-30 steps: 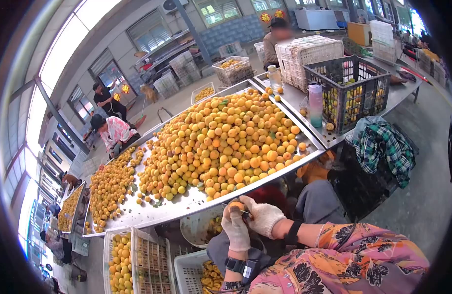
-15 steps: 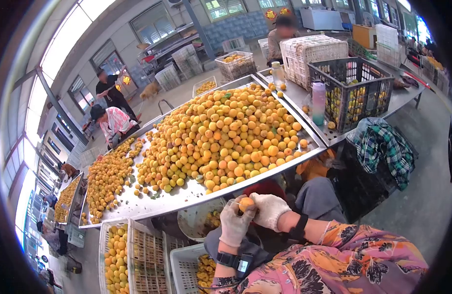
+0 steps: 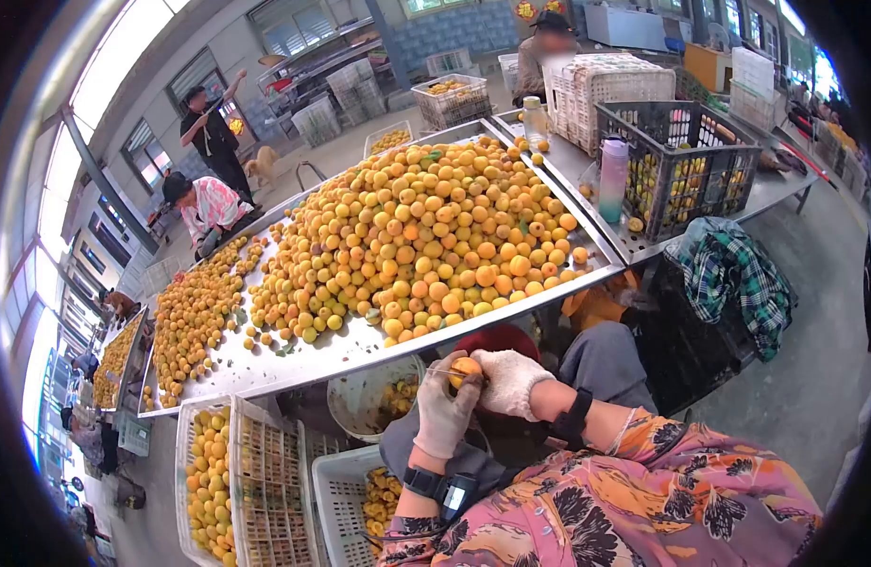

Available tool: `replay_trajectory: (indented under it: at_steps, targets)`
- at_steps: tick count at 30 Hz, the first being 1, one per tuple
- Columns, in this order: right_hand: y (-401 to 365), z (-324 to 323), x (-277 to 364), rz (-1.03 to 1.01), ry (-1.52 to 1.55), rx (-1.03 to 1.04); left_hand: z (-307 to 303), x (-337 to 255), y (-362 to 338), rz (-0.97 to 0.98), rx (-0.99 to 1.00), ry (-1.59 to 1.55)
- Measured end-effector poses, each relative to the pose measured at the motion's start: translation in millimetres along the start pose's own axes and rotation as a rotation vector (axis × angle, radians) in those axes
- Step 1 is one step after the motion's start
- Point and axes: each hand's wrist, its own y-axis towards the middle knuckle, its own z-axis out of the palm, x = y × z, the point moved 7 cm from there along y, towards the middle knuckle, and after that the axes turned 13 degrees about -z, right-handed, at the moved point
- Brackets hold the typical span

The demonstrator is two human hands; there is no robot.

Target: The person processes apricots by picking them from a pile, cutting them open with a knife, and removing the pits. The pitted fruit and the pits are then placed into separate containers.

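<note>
My left hand (image 3: 442, 416), in a pale glove with dark, dirty fingertips, is closed around an orange apricot (image 3: 465, 369). Against the same fruit presses my right hand (image 3: 513, 383), in a white knit glove with its fingers curled in. A thin pale strand shows beside the fruit at the left fingers; what it belongs to I cannot make out. Both hands are above my lap, just below the near edge of a metal table (image 3: 294, 380). A large heap of apricots (image 3: 426, 236) covers much of that table.
Below the table stand a white bucket (image 3: 346, 402), a white crate of whole apricots (image 3: 251, 472) and a white basket (image 3: 336, 506) with opened fruit. A black crate (image 3: 676, 180) and a tumbler (image 3: 612, 180) are on the right-hand table. Other people (image 3: 213, 213) are beyond.
Both hands stay together on the apricot, which has turned slightly between the fingers. The view has shifted a little. A standing person in the background has raised an arm.
</note>
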Motion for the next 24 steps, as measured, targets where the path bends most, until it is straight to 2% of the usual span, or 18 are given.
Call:
replay_trajectory:
  at_steps: [1,3,5,8,9,10,11,12,14,17,18,21,24]
  targets:
    - [-1.5,-4.9,1.6,0.056,-0.054,-0.025,-0.1,4.7,1.5,-0.075,0.031,-0.059]
    - [-2.6,-10.3,9.2,0.002,-0.057,-0.037,-2.8,5.6,-0.8,-0.115,0.033,-0.06]
    - [-3.8,-14.6,17.9,-0.078,-0.09,-0.025,-1.4,19.5,-3.2,-0.301,0.065,-0.372]
    - [-8.5,-28.3,13.4,-0.057,-0.098,-0.007,-10.2,45.9,-0.2,-0.406,0.053,-0.479]
    - [-10.4,-32.0,7.8,-0.064,-0.082,-0.029,-14.2,46.5,-1.1,-0.549,0.042,-0.523]
    - [-10.7,-33.4,-1.8,-0.034,0.031,-0.073,-19.6,57.6,2.5,-0.485,-0.01,-0.389]
    - [-7.7,-30.8,-17.9,-0.128,0.182,-0.176,-22.5,66.9,5.9,-0.42,-0.062,-0.256]
    - [-12.3,-39.3,-13.6,0.011,0.345,-0.166,-20.5,65.5,5.7,-0.422,-0.063,-0.256]
    - [-23.0,-41.9,-15.0,0.299,0.7,-0.136,-14.7,35.2,6.3,-0.14,-0.14,0.122]
    - [-15.3,-21.2,-15.4,0.311,0.828,-0.15,10.6,-9.2,1.1,-0.023,0.006,0.328]
    - [-13.5,-17.3,-14.0,0.257,0.841,-0.073,11.5,-10.2,1.9,-0.026,0.006,0.331]
    - [-19.1,-16.4,-16.5,0.328,0.882,-0.05,15.2,-16.0,2.8,0.031,0.051,0.366]
    - [-21.5,-25.8,-7.0,0.279,0.93,-0.042,18.5,-25.3,2.5,0.076,0.171,0.291]
